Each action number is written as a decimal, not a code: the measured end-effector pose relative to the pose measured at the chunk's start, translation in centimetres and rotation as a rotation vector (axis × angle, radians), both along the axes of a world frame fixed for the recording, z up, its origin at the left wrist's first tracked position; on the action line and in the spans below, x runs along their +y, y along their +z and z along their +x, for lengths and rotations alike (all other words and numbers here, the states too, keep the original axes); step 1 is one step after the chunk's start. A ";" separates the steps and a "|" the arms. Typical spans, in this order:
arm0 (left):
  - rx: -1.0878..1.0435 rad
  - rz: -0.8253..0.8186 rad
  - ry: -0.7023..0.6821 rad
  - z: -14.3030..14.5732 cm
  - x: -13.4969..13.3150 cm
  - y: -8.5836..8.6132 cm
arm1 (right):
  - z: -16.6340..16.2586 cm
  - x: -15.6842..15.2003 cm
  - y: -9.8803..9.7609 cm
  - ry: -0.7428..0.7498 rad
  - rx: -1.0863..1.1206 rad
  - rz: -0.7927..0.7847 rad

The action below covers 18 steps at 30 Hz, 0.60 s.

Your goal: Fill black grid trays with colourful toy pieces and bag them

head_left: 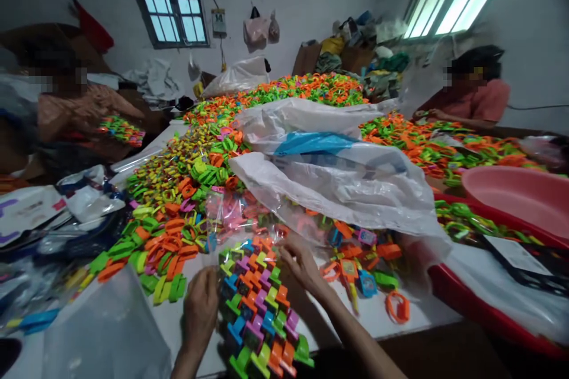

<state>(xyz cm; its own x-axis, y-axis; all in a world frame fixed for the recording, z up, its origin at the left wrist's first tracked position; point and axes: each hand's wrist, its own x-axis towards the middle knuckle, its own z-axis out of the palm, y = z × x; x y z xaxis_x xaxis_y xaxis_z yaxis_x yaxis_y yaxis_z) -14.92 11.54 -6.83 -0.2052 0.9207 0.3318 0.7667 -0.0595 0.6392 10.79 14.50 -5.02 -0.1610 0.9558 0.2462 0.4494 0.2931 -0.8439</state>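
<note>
A clear plastic bag [235,213] stands open end away from me, with rows of colourful toy watches [258,308] below it in orange, green, blue, purple and yellow. My left hand [202,302] is closed at the bag's left edge, knuckles up. On the opposite side my right hand [302,263] pinches the film near the top of the rows, fingers bent. Glare hides where the film ends around the watches. Right of my right hand lie loose toy watches [349,269], an orange ring-shaped one [397,307] nearest the table edge.
Heaps of loose watches [173,243] spread over the white table. A white plastic sack [338,172] lies across the middle. At right are a pink basin [520,195] and a red tray [480,308]. Translucent bags [106,331] lie front left. One person sits on each side.
</note>
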 end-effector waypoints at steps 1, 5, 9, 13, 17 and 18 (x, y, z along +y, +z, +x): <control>0.014 0.041 -0.065 0.0 -1.0 -0.9 | -0.1 -1.6 -0.9 -0.011 0.000 -0.012; 0.083 -0.010 -0.360 0.4 -3.4 -2.1 | -0.1 -6.5 -4.7 -0.008 -0.080 -0.013; 0.077 -0.290 -0.412 1.4 -3.3 0.0 | 0.2 -7.5 -5.6 -0.025 -0.123 -0.103; -0.049 -0.430 -0.344 2.3 -2.1 0.4 | -0.6 -6.8 -4.8 -0.164 -0.179 -0.156; -0.167 -0.395 -0.277 2.7 -0.8 -1.1 | -2.0 -6.5 -5.1 -0.208 -0.373 -0.043; -0.198 -0.395 -0.265 2.9 -0.7 -1.3 | -2.2 -6.5 -5.3 -0.222 -0.420 -0.005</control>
<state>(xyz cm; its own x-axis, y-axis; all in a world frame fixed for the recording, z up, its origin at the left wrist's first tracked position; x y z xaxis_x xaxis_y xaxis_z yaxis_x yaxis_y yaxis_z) -12.07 10.82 -8.17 0.0289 0.9969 -0.0731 0.6200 0.0394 0.7836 8.59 7.99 -10.32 -0.0369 0.9793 0.1991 0.8032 0.1476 -0.5771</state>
